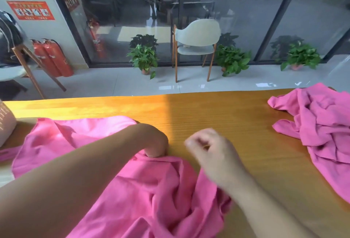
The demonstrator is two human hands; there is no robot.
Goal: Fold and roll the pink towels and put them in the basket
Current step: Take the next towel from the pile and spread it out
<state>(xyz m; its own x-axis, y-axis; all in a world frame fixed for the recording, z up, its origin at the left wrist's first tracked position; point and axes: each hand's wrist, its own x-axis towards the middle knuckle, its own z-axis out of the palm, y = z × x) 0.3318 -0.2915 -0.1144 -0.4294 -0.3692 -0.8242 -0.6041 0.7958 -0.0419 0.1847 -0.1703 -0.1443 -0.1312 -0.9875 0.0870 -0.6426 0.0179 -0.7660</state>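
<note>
the wooden table [217, 112] ran across the view, with a pink towel [151, 190] rumpled and unfolded over its near left part, spreading from the left edge toward the middle. a second heap of pink towels [322, 124] lay well apart at the far right. a pale object at the left edge [5, 122], maybe the basket, was too cropped to tell. the left hand [153, 143] pinched the near towel's far edge, fingers curled into the cloth. the right hand [210, 150], blurred, hovered just right of it, loosely curled and holding nothing; the towel lay below and left of it, so the right hand looked placed to take the same edge further along.
</note>
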